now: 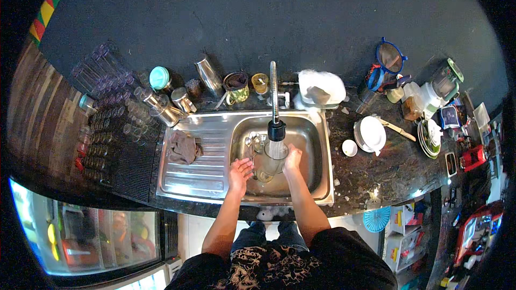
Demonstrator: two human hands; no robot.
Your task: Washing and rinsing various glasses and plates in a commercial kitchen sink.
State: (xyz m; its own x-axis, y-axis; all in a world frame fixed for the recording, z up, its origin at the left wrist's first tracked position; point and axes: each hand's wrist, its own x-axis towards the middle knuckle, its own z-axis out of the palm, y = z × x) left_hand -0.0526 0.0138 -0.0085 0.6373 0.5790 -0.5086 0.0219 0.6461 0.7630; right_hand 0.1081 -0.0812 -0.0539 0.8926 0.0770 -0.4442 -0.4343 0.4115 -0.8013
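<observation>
My right hand [292, 158] grips a clear glass [275, 165], tilted below the faucet's spray head [276, 130]. Water runs from the head into the glass. Over the left rim of the sink basin [307, 177], my left hand [240, 177] is held with its fingers apart and nothing in it. Several metal spoons [248, 141] and some glassware lie in the basin beyond that hand, partly hidden by one another. A crumpled dark cloth [184, 147] rests on the ribbed steel drainboard [205, 181].
Metal shakers [209, 71] and a camouflage-patterned mug [236, 88] line the wall. Behind the basin stands a foam-covered white container [321, 88]. White bowls [371, 133], a knife [397, 129], stacked plates [428, 139] and a blender [441, 82] are rightward; rows of glasses [102, 141] are leftward.
</observation>
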